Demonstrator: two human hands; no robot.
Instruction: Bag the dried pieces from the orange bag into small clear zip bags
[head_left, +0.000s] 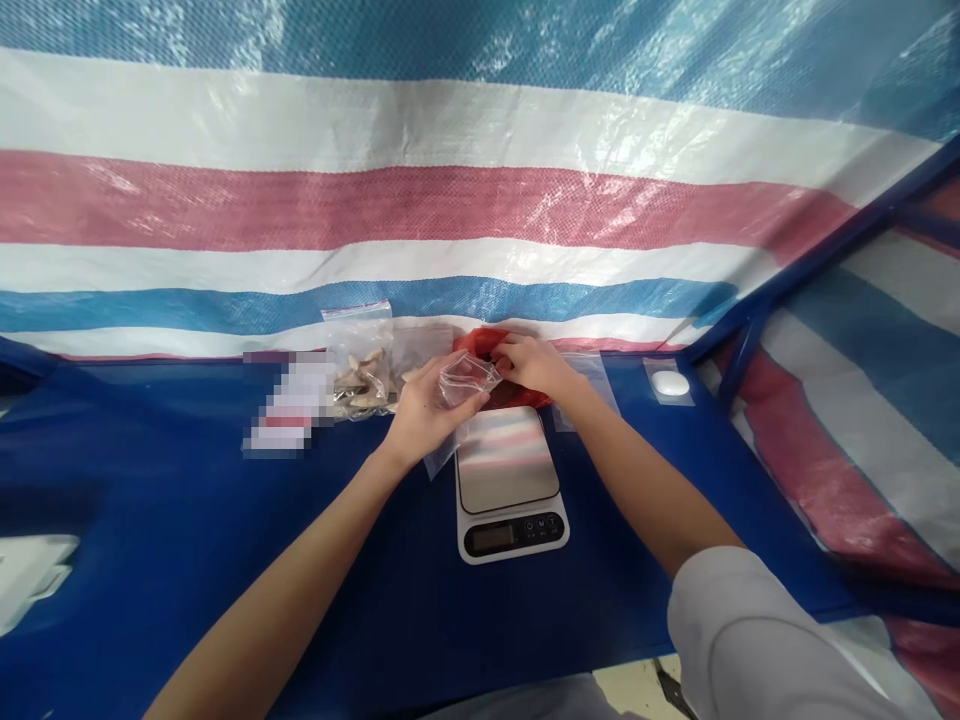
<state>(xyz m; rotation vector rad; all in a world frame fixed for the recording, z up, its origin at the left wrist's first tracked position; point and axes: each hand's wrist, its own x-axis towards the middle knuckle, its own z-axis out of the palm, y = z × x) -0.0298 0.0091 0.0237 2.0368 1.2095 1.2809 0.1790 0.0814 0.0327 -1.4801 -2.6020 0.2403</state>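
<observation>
My left hand (418, 418) is closed around a clear plastic bag (466, 374), its mouth spread between thumb and fingers. Close beside that mouth is my right hand (538, 366), fingers bent and pinched together over a red plastic bag (486, 341). What the right fingertips hold is too small to make out. The red bag lies crumpled behind the kitchen scale (507, 465), with dark contents partly hidden by both hands. The scale has a bare metal plate and a dark display. A zip bag with pale, dried-looking pieces (363, 374) stands left of my left hand.
Flat clear bags (589, 390) lie right of the scale. Farther right is a white oval object (670, 384) on a small clear packet. A white device (34, 575) sits at the left edge. Striped sheeting (420, 205) rises behind the blue table (172, 540).
</observation>
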